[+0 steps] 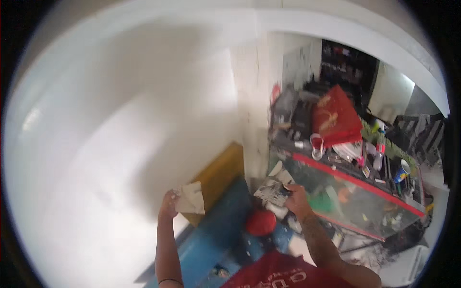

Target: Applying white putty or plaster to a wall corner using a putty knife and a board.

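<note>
My left hand (pixel 168 204) is closed on the edge of a flat, cream-white squarish piece (pixel 192 198), held up close to the white wall (pixel 96 192). White smears show on its fingers. On the other side, my right hand (pixel 297 200) grips a flat, roughly rectangular grey plate (pixel 272 191) smeared with white, its darker end under the fingers. The plate points left, toward the wall's corner, and the two pieces are apart. Blur hides the exact kind of either piece.
A yellow board (pixel 218 168) and a blue surface (pixel 216 221) run along the wall's foot. Near my body is a red round object (pixel 260 222). At the right stands a glass display counter (pixel 355 201), cluttered on top, with a red bag (pixel 336 117), a bottle (pixel 379 153) and a blue cup (pixel 401 171).
</note>
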`<state>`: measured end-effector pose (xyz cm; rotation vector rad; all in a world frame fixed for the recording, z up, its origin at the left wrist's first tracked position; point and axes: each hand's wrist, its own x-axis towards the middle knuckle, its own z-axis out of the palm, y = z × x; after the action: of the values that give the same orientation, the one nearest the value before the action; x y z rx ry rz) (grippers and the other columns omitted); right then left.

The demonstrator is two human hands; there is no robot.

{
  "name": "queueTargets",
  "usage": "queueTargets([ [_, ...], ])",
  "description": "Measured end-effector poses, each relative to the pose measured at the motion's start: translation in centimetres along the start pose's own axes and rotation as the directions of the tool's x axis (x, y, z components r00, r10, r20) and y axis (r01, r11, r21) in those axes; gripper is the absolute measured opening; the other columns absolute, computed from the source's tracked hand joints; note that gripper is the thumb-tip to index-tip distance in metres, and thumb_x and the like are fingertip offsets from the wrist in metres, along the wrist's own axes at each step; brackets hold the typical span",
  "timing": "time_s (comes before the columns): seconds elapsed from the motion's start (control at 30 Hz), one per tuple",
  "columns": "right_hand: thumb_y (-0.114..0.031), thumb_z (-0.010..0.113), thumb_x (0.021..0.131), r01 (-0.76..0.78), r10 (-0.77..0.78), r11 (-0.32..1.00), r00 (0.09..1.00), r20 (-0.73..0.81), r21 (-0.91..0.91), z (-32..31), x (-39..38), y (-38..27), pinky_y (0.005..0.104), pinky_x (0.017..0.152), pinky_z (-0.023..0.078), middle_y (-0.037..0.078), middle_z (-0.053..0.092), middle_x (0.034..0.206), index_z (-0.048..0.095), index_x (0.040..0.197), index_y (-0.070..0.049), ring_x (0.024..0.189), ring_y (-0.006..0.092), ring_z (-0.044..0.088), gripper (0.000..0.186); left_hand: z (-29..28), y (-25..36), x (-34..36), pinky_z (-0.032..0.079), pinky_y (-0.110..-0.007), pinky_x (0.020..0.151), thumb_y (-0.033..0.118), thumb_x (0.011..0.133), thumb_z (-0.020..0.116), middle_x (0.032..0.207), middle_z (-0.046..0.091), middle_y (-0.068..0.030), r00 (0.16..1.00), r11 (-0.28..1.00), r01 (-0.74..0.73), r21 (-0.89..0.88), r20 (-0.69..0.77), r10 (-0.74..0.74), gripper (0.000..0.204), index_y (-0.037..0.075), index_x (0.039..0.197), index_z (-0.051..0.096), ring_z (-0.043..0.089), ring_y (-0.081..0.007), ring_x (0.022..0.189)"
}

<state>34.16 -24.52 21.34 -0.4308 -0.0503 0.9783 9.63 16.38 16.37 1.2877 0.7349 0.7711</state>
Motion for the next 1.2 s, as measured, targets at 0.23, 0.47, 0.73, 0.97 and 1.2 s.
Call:
queueTargets([
  [0.23, -0.008, 0.043, 0.069, 0.253, -0.207, 0.963, 0.915, 0.346, -0.093, 11.5, 5.8, -10.9, 0.0398, 0.071, 0.045, 0.014, 0.053, 0.087, 0.045, 0.094, 0.004, 0.078, 0.0247, 0.053, 0.027, 10.3, 15.2, 2.6, 0.043, -0.035, 0.070, 0.013, 0.067, 0.051, 0.091, 0.054, -0.0106, 0.709, 0.438, -0.668, 0.601, 0.693, 0.129, 0.027, 0.006, 0.093, 0.051, 0.052, -0.0233, 0.082],
  [0.47, -0.005, 0.039, 0.073, 0.389, -0.309, 0.920, 0.791, 0.528, -0.045, 31.5, 9.6, -14.9, 0.0385, 0.077, 0.041, 0.016, 0.050, 0.089, 0.043, 0.091, 0.007, 0.082, 0.0259, 0.051, 0.022, 5.5, 22.6, 7.2, 0.042, -0.033, 0.070, 0.010, 0.050, 0.059, 0.090, 0.054, -0.0111, 0.282, -0.092, -0.953, 0.289, 0.956, 0.088, 0.035, 0.008, 0.085, 0.055, 0.051, -0.0278, 0.081],
  [0.73, -0.005, 0.037, 0.073, 0.375, -0.306, 0.926, 0.670, 0.677, 0.047, 41.4, 15.3, -16.3, 0.0463, 0.076, 0.041, 0.022, 0.041, 0.098, 0.032, 0.098, 0.007, 0.085, 0.0356, 0.047, 0.028, 4.5, 22.9, 9.5, 0.042, -0.032, 0.067, 0.015, 0.053, 0.060, 0.088, 0.055, -0.0106, 0.301, 0.098, -0.951, 0.294, 0.952, 0.056, 0.034, 0.004, 0.085, 0.055, 0.052, -0.0263, 0.078],
  [0.97, -0.005, 0.034, 0.074, 0.381, -0.306, 0.924, 0.720, 0.623, 0.014, 43.7, 16.6, -16.8, 0.0423, 0.070, 0.046, 0.025, 0.042, 0.092, 0.032, 0.095, 0.009, 0.082, 0.0366, 0.048, 0.025, 5.3, 22.3, 8.6, 0.042, -0.031, 0.064, 0.020, 0.054, 0.060, 0.086, 0.056, -0.0095, 0.515, 0.536, -0.720, 0.441, 0.857, -0.013, 0.033, 0.006, 0.084, 0.055, 0.053, -0.0249, 0.077],
  [1.2, -0.006, 0.033, 0.076, 0.340, -0.286, 0.941, 0.787, 0.547, 0.003, 44.5, 16.6, -16.1, 0.0430, 0.075, 0.044, 0.025, 0.041, 0.095, 0.034, 0.093, 0.007, 0.087, 0.0357, 0.046, 0.021, 4.5, 22.2, 8.9, 0.041, -0.032, 0.066, 0.017, 0.057, 0.058, 0.086, 0.056, -0.0088, 0.291, 0.109, -0.950, 0.292, 0.956, -0.034, 0.029, 0.006, 0.083, 0.056, 0.052, -0.0249, 0.076],
])
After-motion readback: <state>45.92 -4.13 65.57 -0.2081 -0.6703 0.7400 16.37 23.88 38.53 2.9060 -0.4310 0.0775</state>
